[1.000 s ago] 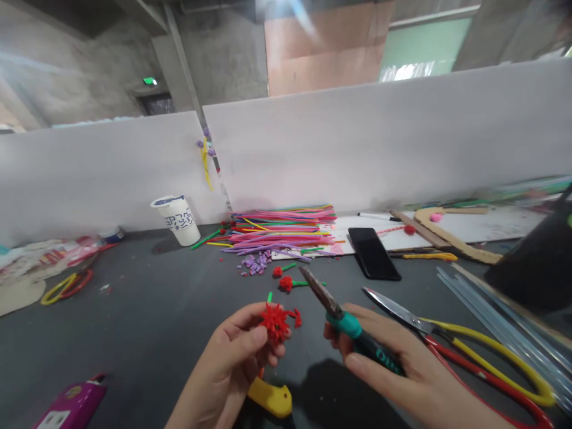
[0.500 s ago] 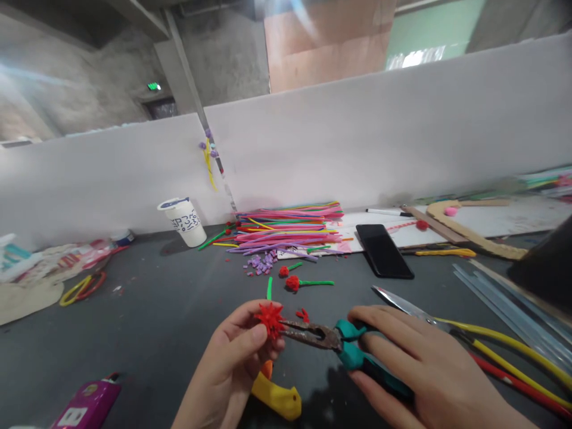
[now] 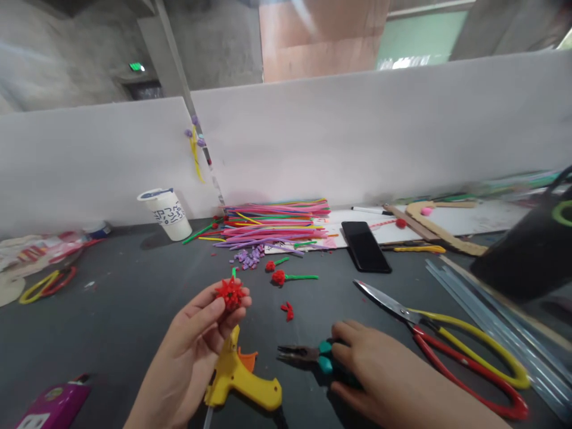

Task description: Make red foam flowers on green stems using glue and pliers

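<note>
My left hand point(image 3: 192, 333) pinches a spiky red flower point(image 3: 230, 293) that looks made of pipe cleaner; a bit of green stem shows behind the fingertips. Below that hand, a yellow glue gun point(image 3: 250, 381) with an orange trigger lies on the table, partly hidden by my wrist. My right hand point(image 3: 366, 363) is wrapped around the teal handles of a pair of pliers point(image 3: 301, 353). Their jaws are low over the tabletop, with nothing between them, apart from the flower. Small red pieces point(image 3: 288, 310) lie between the hands. Beyond are two red-headed flowers with green stems point(image 3: 301, 277).
Large scissors point(image 3: 415, 319) with red and yellow handles lie right of my right hand, near clear glue sticks point(image 3: 482, 322). Behind are a phone point(image 3: 366, 246), a heap of coloured pipe cleaners point(image 3: 277, 223), purple snippets point(image 3: 250, 257) and a paper cup point(image 3: 167, 215). A purple box point(image 3: 56, 405) sits front left.
The pliers have come away from the red flower and gone down toward the table in my right hand. My left hand with the flower has shifted left and slightly up in view.
</note>
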A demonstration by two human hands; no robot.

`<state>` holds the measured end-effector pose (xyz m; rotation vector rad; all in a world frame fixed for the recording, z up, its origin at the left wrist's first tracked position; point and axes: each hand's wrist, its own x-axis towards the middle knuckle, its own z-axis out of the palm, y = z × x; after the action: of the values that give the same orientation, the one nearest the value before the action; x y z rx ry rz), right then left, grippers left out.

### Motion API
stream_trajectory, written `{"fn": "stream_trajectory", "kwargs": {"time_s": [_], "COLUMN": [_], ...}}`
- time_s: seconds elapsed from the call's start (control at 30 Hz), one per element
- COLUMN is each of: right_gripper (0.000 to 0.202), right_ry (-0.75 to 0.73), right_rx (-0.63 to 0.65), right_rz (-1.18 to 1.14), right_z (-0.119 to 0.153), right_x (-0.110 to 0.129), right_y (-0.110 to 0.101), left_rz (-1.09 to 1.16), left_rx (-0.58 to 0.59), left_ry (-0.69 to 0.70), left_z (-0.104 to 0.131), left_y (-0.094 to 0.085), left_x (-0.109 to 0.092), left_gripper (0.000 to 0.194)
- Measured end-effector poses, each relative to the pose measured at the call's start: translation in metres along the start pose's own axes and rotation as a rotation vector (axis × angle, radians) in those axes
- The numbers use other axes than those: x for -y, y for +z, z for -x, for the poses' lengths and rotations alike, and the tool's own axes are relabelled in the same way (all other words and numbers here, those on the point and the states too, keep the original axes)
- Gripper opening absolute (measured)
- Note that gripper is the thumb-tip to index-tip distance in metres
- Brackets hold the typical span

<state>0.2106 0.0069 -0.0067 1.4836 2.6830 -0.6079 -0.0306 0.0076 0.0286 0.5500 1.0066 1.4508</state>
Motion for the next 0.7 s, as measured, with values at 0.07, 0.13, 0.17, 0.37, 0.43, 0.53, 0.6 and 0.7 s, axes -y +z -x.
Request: {"fn": "stream_trajectory", "kwargs": {"time_s": [0.07,0.13,0.17,0.37,0.43,0.53,0.6,0.7], "right_gripper": [0.011,0.013,0.013,0.015,0.013,0.024,0.027,0.03], "right_ry": [0.001,-0.01,-0.018,-0.072,-0.078,-0.07,-0.068,-0.055], "right_rx": [0.011,0.006,-0.005,-0.109,-0.123,-0.133,-0.136,-0.14], "right_rz": [0.028,0.054,0.067,0.153,0.179,0.2,0.198,0.168], "right_z": [-0.001,-0.002,-0.004,-0.033,-0.051,-0.076,-0.089,-0.099], "right_x": [0.005,0.007,0.008,0.011,0.013,0.014,0.015,0.016], "right_y": [0.002,-0.002,-0.007,-0.026,-0.024,-0.015,-0.009,0.001], "left_rz": [0.001,-0.002,-0.013,-0.115,-0.127,-0.144,-0.155,-0.158], "left_rx": [0.021,0.039,0.036,-0.03,-0.013,0.014,0.016,0.023], "left_ry": [-0.016,-0.044,-0.056,-0.023,0.024,0.108,0.145,0.156], "left_z": [0.001,0.001,0.001,-0.006,-0.007,-0.009,-0.01,-0.011], "left_y": [0.001,0.002,0.002,0.002,0.0,-0.002,-0.003,-0.004], "left_x": [0.0,0.0,0.0,0.002,0.003,0.004,0.006,0.008], "left_gripper": [0.019,0.025,0.027,0.015,0.011,0.018,0.023,0.027]}}
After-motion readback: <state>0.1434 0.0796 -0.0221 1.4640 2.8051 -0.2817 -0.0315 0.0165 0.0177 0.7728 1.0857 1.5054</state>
